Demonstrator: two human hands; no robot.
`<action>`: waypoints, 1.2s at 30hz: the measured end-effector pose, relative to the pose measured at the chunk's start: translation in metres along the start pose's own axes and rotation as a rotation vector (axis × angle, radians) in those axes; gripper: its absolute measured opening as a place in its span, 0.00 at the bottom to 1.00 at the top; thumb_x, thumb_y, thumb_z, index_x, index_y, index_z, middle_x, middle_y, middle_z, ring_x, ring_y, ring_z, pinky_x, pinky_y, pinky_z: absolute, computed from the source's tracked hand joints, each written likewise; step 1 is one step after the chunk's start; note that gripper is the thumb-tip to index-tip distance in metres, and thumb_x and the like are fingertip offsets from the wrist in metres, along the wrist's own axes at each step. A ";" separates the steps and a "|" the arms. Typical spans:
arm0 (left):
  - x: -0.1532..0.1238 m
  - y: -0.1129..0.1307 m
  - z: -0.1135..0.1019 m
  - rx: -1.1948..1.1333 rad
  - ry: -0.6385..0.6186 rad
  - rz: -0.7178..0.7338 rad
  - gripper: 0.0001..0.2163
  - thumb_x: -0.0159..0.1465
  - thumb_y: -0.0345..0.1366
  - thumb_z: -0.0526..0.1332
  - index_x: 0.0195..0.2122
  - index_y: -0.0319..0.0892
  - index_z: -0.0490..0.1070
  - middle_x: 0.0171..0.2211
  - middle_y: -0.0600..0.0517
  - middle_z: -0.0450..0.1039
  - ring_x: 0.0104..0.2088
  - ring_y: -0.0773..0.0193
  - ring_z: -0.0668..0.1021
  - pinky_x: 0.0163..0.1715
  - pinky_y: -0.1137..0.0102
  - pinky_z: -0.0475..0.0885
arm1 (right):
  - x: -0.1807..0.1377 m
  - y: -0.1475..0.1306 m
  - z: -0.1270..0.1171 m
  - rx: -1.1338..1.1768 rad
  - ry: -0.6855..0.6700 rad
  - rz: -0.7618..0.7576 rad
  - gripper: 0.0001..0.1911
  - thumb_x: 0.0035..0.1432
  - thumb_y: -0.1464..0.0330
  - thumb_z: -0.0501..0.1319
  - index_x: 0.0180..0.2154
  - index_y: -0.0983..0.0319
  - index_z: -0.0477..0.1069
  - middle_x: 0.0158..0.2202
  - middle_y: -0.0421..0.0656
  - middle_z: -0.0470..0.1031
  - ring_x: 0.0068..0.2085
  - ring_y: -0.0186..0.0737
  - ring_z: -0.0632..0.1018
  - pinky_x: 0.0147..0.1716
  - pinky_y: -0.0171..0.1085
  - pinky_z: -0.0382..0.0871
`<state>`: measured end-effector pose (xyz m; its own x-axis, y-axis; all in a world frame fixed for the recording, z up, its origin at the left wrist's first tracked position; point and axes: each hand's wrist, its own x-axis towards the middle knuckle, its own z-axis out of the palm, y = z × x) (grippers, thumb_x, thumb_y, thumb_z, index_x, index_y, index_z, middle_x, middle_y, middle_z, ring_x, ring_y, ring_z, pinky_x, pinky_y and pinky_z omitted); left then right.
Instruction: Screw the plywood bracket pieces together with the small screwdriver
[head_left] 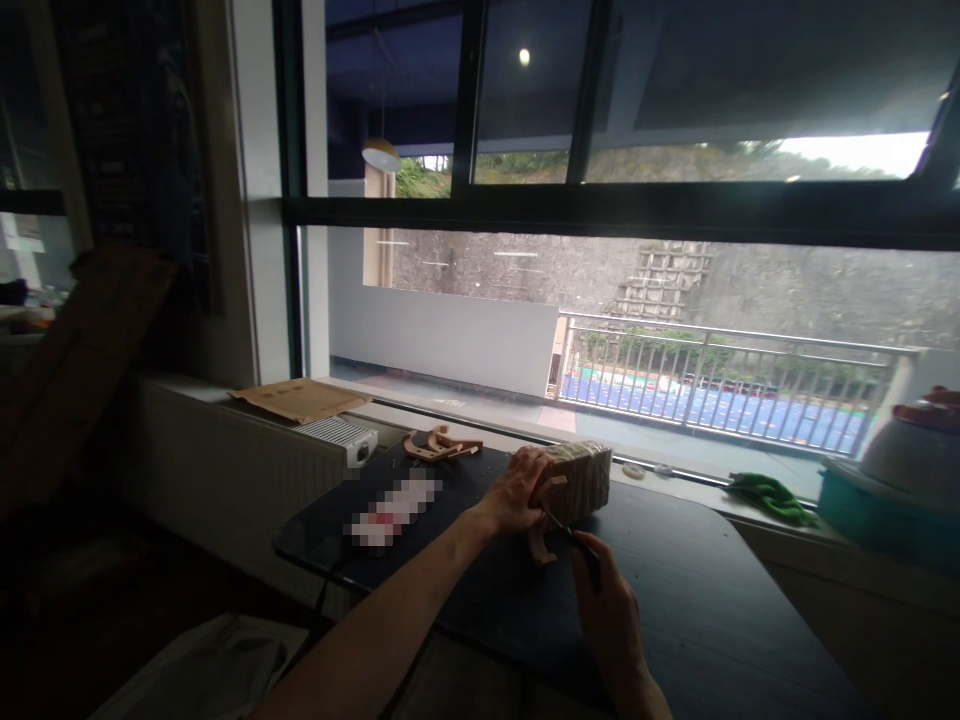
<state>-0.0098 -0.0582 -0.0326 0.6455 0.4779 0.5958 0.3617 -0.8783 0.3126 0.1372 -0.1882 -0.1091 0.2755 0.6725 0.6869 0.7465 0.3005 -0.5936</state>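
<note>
My left hand (516,490) is closed over the near end of a small wooden model (581,478), a block-like piece with a curved wooden leg at its front, standing on a dark table (697,600). My right hand (609,600) is closed around a thin dark tool (564,528) whose tip points at the model's lower front. More curved wooden parts (439,444) lie at the table's far left edge.
A window sill runs behind the table with a green cloth (769,495), a teal tub (885,515) at the right, a flat brown cardboard sheet (300,398) and a white box (341,437) at the left. A dark plank (75,370) leans at far left.
</note>
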 end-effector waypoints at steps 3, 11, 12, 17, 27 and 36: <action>0.000 0.000 0.000 -0.001 -0.005 0.001 0.36 0.46 0.29 0.65 0.57 0.45 0.54 0.61 0.43 0.53 0.63 0.47 0.53 0.62 0.50 0.50 | 0.000 -0.001 -0.001 -0.050 0.007 -0.007 0.16 0.62 0.59 0.51 0.46 0.59 0.68 0.36 0.43 0.80 0.31 0.42 0.81 0.27 0.35 0.72; 0.000 0.000 0.000 -0.011 -0.001 0.008 0.36 0.46 0.28 0.64 0.57 0.45 0.55 0.61 0.44 0.54 0.63 0.47 0.53 0.62 0.50 0.50 | 0.001 -0.003 0.000 -0.039 0.008 -0.087 0.14 0.62 0.61 0.51 0.45 0.58 0.69 0.41 0.43 0.79 0.37 0.41 0.81 0.33 0.34 0.73; 0.000 0.000 -0.001 -0.012 -0.001 0.010 0.36 0.46 0.28 0.64 0.57 0.45 0.55 0.61 0.44 0.54 0.63 0.48 0.53 0.62 0.50 0.50 | 0.001 -0.003 0.000 -0.033 0.001 -0.077 0.14 0.62 0.61 0.50 0.45 0.58 0.69 0.40 0.43 0.79 0.37 0.41 0.81 0.32 0.34 0.72; 0.001 0.000 -0.001 -0.010 0.000 0.016 0.36 0.46 0.28 0.65 0.57 0.45 0.55 0.61 0.44 0.54 0.63 0.47 0.53 0.62 0.50 0.49 | 0.001 -0.003 -0.001 -0.007 -0.028 -0.022 0.15 0.63 0.61 0.48 0.45 0.58 0.68 0.38 0.43 0.80 0.35 0.42 0.81 0.31 0.35 0.72; 0.000 0.000 0.000 0.031 -0.010 0.000 0.36 0.47 0.28 0.66 0.58 0.43 0.55 0.61 0.43 0.53 0.63 0.48 0.53 0.63 0.52 0.50 | 0.000 0.000 0.001 0.004 -0.032 -0.014 0.15 0.63 0.61 0.49 0.46 0.59 0.66 0.40 0.45 0.79 0.36 0.44 0.80 0.31 0.37 0.72; 0.000 0.000 0.000 0.040 -0.010 -0.001 0.36 0.47 0.28 0.66 0.58 0.41 0.55 0.60 0.42 0.53 0.63 0.47 0.53 0.63 0.52 0.50 | 0.002 0.005 0.002 0.041 -0.070 0.078 0.16 0.63 0.59 0.49 0.46 0.59 0.66 0.38 0.45 0.79 0.36 0.44 0.80 0.31 0.38 0.72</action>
<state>-0.0098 -0.0584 -0.0324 0.6519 0.4787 0.5881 0.3883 -0.8769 0.2834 0.1404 -0.1844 -0.1111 0.2877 0.7398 0.6082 0.6989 0.2721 -0.6615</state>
